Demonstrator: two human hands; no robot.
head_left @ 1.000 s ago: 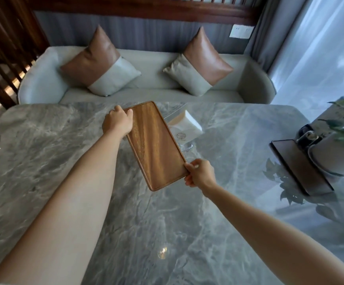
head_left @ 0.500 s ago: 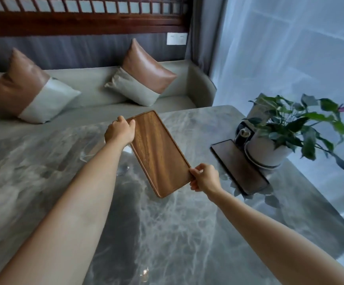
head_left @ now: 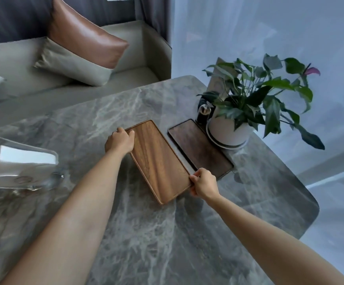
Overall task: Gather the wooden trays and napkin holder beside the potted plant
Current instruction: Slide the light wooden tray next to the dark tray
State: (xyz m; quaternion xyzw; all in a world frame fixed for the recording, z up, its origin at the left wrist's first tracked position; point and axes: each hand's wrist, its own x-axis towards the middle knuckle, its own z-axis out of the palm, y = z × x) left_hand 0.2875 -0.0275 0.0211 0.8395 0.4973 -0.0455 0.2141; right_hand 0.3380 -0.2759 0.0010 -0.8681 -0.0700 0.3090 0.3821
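Observation:
A light brown wooden tray (head_left: 156,161) is held low over the marble table (head_left: 146,233), just left of a darker wooden tray (head_left: 199,149) that lies flat beside the potted plant (head_left: 249,103). My left hand (head_left: 119,140) grips the light tray's far left corner. My right hand (head_left: 204,184) grips its near right corner, close to the dark tray's near end. A clear napkin holder (head_left: 23,161) with white napkins stands at the far left of the table, blurred.
The plant's white pot (head_left: 228,130) sits on a saucer near the table's right edge, with a small dark item (head_left: 205,112) behind it. A sofa with cushions (head_left: 80,50) lies beyond the table. Sheer curtains (head_left: 269,27) hang on the right.
Both hands carried the light tray rightward and lower, up to the dark tray beside the plant. The view swung right and down, so the napkin holder now sits at the left edge.

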